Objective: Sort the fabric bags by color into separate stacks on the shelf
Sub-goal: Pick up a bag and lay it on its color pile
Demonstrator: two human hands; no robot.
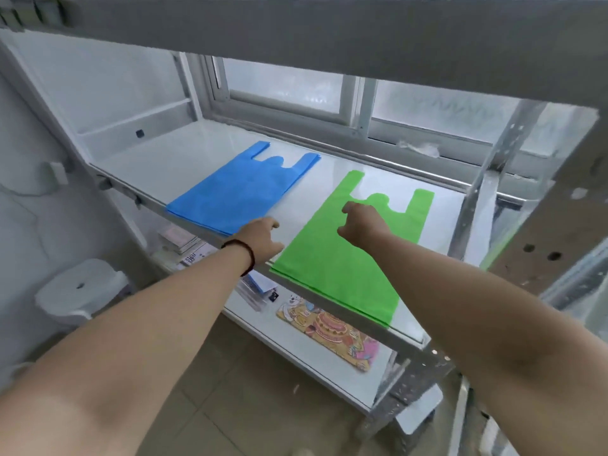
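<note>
A flat stack of blue fabric bags point(245, 189) lies on the white shelf point(171, 159), left of middle, handles toward the window. To its right lies a stack of green fabric bags point(335, 268), reaching the shelf's front edge. My left hand point(263, 236) hovers at the front edge between the two stacks, fingers loosely curled and holding nothing. My right hand point(362, 225) is above the upper middle of the green stack, fingers curled downward with nothing in them; whether it touches the fabric I cannot tell.
An upper shelf board point(329, 31) runs overhead. A perforated metal upright point(477, 189) stands at the right. The lower shelf holds booklets point(179, 240) and a colourful cake-print pouch point(332, 334). A white stool point(80, 287) stands on the floor at left. A window point(329, 90) is behind.
</note>
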